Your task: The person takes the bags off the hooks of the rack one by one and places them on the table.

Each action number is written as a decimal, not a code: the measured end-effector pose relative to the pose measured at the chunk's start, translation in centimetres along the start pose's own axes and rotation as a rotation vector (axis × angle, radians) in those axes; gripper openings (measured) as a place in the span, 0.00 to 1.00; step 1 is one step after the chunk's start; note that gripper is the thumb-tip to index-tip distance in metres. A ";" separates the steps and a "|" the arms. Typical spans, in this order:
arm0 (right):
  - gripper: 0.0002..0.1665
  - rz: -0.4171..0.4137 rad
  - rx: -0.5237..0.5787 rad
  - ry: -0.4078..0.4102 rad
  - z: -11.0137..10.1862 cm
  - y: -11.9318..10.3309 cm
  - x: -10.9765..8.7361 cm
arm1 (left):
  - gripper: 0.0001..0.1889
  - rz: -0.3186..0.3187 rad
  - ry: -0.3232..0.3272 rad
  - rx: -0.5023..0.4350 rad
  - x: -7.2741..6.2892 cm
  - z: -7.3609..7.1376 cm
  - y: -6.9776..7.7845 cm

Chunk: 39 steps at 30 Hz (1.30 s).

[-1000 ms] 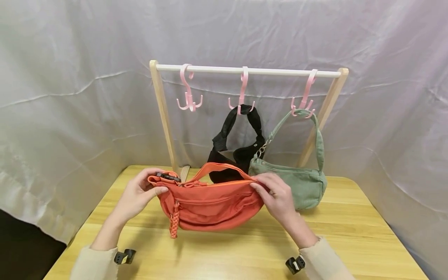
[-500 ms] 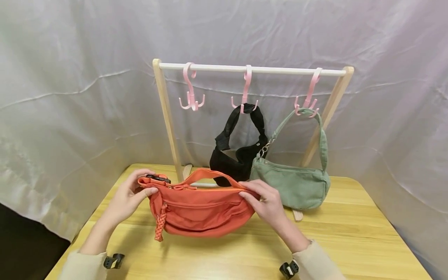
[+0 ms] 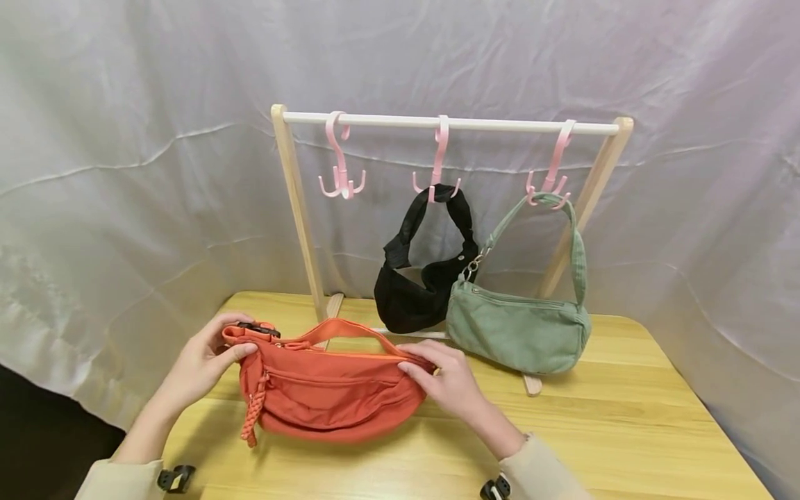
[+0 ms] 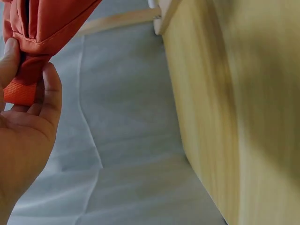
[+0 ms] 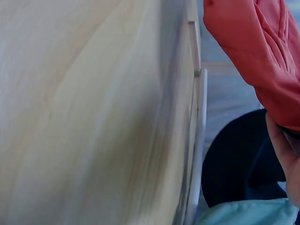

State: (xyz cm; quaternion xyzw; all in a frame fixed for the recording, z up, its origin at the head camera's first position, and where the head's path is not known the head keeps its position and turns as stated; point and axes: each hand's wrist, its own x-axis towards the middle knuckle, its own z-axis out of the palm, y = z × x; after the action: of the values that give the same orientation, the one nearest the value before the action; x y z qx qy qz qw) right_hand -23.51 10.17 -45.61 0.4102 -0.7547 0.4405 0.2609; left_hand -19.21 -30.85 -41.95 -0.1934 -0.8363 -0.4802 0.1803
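Observation:
An orange-red waist bag point(image 3: 337, 396) is held up by its two top ends, over the front left of the table in the head view. My left hand point(image 3: 198, 361) pinches the end with the black buckle point(image 3: 259, 329), and a braided zipper pull point(image 3: 253, 415) dangles below it. At the opposite end my right hand point(image 3: 446, 380) pinches the top corner between thumb and fingers. An orange strap point(image 3: 353, 328) arches up between the hands. The left wrist view shows my left thumb and fingers round the bag's end point(image 4: 42, 47). In the right wrist view the bag point(image 5: 262, 56) hangs beside my right hand point(image 5: 286, 159).
Behind the bag stands a rack with a white rail point(image 3: 394, 121) and three pink hooks. The left hook point(image 3: 343, 173) carries nothing. A black bag point(image 3: 406, 298) hangs from the middle one, a green corduroy bag point(image 3: 519, 333) from the right. Grey cloth point(image 3: 156, 229) surrounds the wooden table point(image 3: 637, 417).
Both hands have carried the waist bag left and toward the front of the table, away from the black and green bags. The grip at both ends is unchanged.

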 end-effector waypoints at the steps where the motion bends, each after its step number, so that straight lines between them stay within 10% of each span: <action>1: 0.16 0.012 -0.005 -0.013 0.3 -0.1 0.0 | 0.20 -0.009 -0.003 0.006 -0.1 -0.2 -0.2; 39: 0.17 0.517 0.192 -0.310 12.1 0.4 2.2 | 0.18 -0.301 0.142 0.364 -2.0 -6.2 -9.9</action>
State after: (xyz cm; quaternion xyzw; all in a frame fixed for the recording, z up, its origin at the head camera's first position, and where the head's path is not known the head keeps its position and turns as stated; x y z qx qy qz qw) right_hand -25.38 -1.27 -49.87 0.2900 -0.8196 0.4939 -0.0177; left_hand -21.67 -41.16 -47.20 0.0033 -0.9137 -0.3555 0.1968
